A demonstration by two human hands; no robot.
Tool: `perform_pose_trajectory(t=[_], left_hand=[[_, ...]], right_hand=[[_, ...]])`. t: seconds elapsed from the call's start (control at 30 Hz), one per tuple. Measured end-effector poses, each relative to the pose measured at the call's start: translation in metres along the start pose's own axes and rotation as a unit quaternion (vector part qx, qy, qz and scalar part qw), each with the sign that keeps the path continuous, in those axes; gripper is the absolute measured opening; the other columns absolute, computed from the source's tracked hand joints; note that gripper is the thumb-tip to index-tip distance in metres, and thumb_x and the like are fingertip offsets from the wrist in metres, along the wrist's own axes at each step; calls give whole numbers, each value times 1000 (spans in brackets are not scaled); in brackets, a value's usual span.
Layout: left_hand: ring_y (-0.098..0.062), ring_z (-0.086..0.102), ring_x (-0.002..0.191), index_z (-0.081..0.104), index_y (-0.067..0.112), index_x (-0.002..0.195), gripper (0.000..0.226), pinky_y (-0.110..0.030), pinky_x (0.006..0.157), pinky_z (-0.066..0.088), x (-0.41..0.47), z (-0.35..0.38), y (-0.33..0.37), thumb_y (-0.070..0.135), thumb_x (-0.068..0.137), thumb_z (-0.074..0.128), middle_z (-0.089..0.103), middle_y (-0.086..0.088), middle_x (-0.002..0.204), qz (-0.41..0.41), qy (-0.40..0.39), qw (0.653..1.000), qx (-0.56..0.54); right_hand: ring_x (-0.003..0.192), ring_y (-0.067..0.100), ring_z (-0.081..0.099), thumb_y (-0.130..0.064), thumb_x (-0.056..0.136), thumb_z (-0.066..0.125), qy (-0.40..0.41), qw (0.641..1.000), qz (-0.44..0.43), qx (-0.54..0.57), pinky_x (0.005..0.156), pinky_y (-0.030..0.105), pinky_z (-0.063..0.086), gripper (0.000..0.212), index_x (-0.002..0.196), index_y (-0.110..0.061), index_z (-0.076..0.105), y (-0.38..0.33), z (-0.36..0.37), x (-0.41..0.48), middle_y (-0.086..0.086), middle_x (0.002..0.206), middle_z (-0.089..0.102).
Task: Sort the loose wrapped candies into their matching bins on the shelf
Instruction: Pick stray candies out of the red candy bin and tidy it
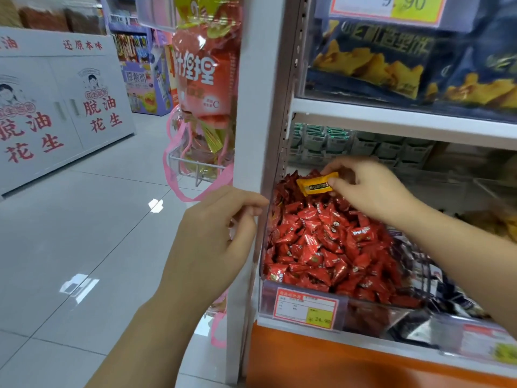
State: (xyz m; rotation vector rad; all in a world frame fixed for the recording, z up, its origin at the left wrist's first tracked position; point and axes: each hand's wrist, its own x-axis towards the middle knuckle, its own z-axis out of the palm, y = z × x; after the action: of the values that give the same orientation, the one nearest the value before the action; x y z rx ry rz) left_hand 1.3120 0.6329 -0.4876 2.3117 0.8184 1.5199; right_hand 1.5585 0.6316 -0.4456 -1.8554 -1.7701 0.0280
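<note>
A clear bin [264,242] on the lower shelf is heaped with red wrapped candies [321,242]. Above the back of that heap my right hand [369,189] pinches a yellow wrapped candy [314,184] between thumb and fingertips. My left hand [212,239] is at the shelf's white upright post, fingers curled against the bin's left edge; whether it holds anything is hidden. To the right, a darker bin [447,292] holds dark and purple wrapped candies, mostly covered by my right forearm.
A price tag [306,308] hangs on the bin's front. Green-white packets [335,141] fill the back of the shelf. Blue snack bags [391,60] sit on the shelf above. Hanging red-pink bags [205,79] are left of the post. The tiled aisle floor [84,233] lies to the left.
</note>
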Motion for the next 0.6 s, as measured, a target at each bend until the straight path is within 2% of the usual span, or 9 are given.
perform_pose_trajectory(t=[0.07,0.13,0.2,0.27,0.4,0.5,0.6], left_hand=[[3,54,77,69,19,96,24,-7,71,40,-1,6,8,14,87,46,62,13,82,11,-14,1000,-10],[4,54,78,69,17,97,23,-6,72,39,-1,15,17,10,88,49,63,12,83,22,-31,999,-20],[3,56,80,70,17,97,24,-5,71,39,-2,25,27,6,87,52,64,11,84,26,-44,998,-30],[4,56,81,70,17,97,24,-5,70,38,-1,39,36,6,87,52,64,12,84,29,-56,997,-44],[4,57,81,69,20,99,23,-6,69,38,2,71,51,10,88,51,62,15,86,27,-90,993,-68],[-1,58,78,69,20,99,22,-11,70,42,4,92,60,8,90,53,63,15,89,27,-103,993,-60],[1,57,82,70,19,100,23,-7,75,41,7,106,66,3,90,56,63,14,89,31,-112,992,-55]], right_hand=[[60,-5,61,-8,91,55,35,997,10,66,55,13,45,22,94,-28,62,4,-8,-21,-5,79,66],[63,-1,60,-7,91,56,72,994,20,85,54,12,42,23,90,-30,62,11,-19,-42,-1,84,66],[74,8,58,-7,90,58,109,991,39,73,62,9,39,21,90,-27,63,21,-30,-61,-1,92,62],[83,15,58,-6,89,60,142,986,62,58,71,17,42,20,88,-27,62,35,-42,-81,-3,95,59],[83,18,59,-9,88,62,199,973,116,18,74,26,47,16,90,-25,64,67,-69,-118,-2,96,61],[87,17,58,-8,88,62,247,956,155,-32,76,25,43,12,96,-15,68,96,-93,-138,4,101,64],[99,25,59,-5,87,61,282,935,190,-99,86,27,42,19,104,-8,69,125,-118,-151,11,110,64]])
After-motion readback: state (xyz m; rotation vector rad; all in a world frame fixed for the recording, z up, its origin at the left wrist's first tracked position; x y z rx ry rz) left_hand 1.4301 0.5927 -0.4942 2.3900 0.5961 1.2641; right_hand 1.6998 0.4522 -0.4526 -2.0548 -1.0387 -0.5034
